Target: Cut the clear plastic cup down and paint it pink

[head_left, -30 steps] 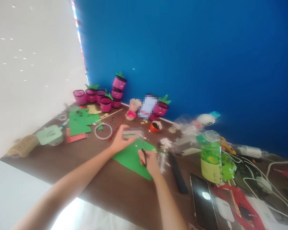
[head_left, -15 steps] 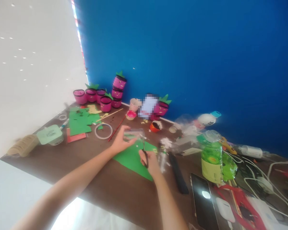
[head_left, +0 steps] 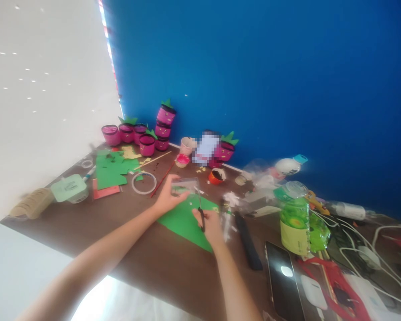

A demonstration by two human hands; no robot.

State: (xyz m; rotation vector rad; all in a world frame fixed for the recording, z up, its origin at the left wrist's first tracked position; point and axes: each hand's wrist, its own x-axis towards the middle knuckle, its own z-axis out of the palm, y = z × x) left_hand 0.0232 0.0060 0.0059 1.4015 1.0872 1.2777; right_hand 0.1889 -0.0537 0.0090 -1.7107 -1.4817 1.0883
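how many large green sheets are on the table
2. The near sheet lies below the left hand and right hand; the far sheet is farther left, partly over a red sheet. Others could be hidden beneath.

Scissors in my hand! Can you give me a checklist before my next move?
1. Scissors held in your right hand: ok.
2. Clear plastic piece held in your left hand: ok.
3. Left fingertips apart from the blades: ok, but they look close.
4. Blades open or closed: cannot tell, too blurry.
5. Green sheet free of scraps: not ok, a white bit lies there.
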